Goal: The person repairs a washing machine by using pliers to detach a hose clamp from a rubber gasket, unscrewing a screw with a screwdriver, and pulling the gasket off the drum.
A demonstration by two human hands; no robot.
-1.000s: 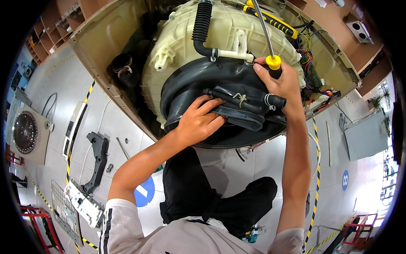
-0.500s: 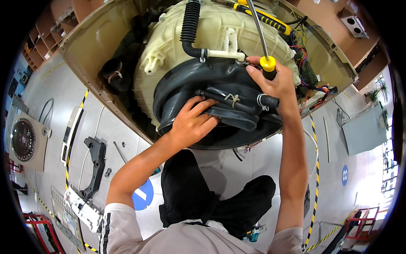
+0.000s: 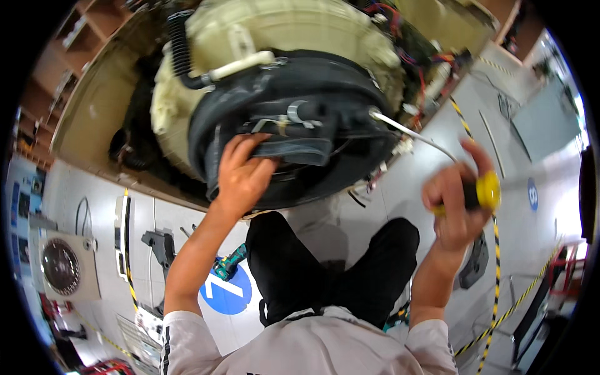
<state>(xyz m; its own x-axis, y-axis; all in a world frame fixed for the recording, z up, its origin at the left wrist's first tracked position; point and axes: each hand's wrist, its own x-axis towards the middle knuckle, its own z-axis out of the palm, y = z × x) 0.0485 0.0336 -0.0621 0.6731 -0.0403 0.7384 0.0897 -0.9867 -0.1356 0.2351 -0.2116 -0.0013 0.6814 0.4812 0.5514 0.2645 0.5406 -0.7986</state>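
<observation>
The left hand (image 3: 240, 175) lies with fingers spread and curled over the lower fold of the black rubber door gasket (image 3: 294, 147), which rings the mouth of the cream plastic washer tub (image 3: 275, 37) at about twelve o'clock from the person's dark-trousered knees (image 3: 331, 269). The right hand (image 3: 459, 203), at three o'clock from the gasket, is closed tight around the yellow and black handle of a long steel-shafted screwdriver (image 3: 481, 190); its tip sits at the gasket's right rim near the metal spring clamp (image 3: 300, 112). A likely slip: the blade could skid off the wire band and gouge the rubber, or spring toward the left fingers, since the shaft meets the rim at a shallow angle. A grey bracket (image 3: 164, 245) lies on the pale floor (image 3: 100, 206) at eight o'clock
</observation>
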